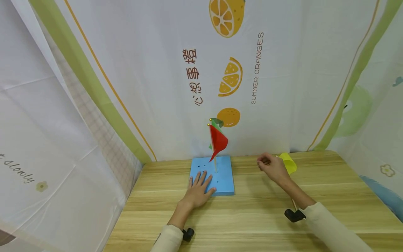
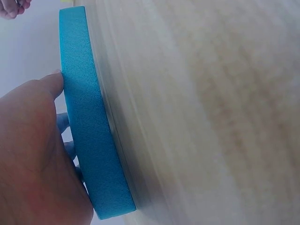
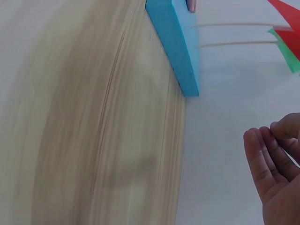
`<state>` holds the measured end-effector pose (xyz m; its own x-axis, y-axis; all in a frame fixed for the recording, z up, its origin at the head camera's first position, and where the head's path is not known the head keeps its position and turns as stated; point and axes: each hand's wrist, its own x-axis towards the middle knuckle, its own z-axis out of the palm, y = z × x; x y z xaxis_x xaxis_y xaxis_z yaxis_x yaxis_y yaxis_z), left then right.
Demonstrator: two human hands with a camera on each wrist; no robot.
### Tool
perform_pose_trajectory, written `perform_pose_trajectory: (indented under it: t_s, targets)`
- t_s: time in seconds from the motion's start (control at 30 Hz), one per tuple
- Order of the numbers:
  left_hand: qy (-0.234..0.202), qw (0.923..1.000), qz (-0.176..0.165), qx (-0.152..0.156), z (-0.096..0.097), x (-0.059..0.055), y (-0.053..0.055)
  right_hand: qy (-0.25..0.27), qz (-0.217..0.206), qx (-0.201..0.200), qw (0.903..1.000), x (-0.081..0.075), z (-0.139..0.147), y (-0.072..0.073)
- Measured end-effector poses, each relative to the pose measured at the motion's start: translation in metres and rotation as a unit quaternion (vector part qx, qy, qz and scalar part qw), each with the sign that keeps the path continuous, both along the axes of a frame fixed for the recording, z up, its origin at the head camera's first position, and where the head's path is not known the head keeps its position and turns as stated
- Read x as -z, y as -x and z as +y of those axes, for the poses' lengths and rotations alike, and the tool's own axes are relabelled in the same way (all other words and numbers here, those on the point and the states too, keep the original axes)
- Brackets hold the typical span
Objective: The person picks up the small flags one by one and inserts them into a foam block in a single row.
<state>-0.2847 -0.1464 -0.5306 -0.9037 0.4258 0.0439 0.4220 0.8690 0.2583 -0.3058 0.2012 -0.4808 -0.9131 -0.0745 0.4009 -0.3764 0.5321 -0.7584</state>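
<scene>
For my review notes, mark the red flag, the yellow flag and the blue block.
Red flag (image 1: 219, 140): head view, middle of its cloth.
Yellow flag (image 1: 289, 163): head view, its curled sheet beside the right wrist.
Blue block (image 1: 225, 172): head view, bare top face, right of the flag stick.

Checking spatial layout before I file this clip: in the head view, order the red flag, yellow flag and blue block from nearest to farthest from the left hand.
1. Blue block: directly under the left hand.
2. Red flag: standing above the block.
3. Yellow flag: off to the right, by the right wrist.
</scene>
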Motion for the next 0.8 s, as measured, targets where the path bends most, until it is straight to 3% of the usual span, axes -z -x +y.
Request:
perform_pose_trajectory:
  t_s: [0.1, 0.3, 0.8]
  targets:
    - [-0.008, 1.0, -0.002, 0.003, 0.0, -0.003, -0.001, -0.005, 0.008, 0.009, 0.9999, 0.001, 0.01, -0.002]
    - [-0.003, 1.0, 0.005, -0.001, 0.0, 0.002, 0.002, -0.003, 0.022, 0.015, 0.9996, 0.007, 0.028, -0.002]
    - [-0.009, 0.9999, 0.006, 0.006, 0.0, -0.003, -0.003, -0.029, -0.014, 0.045, 0.9985, 0.011, 0.063, -0.011]
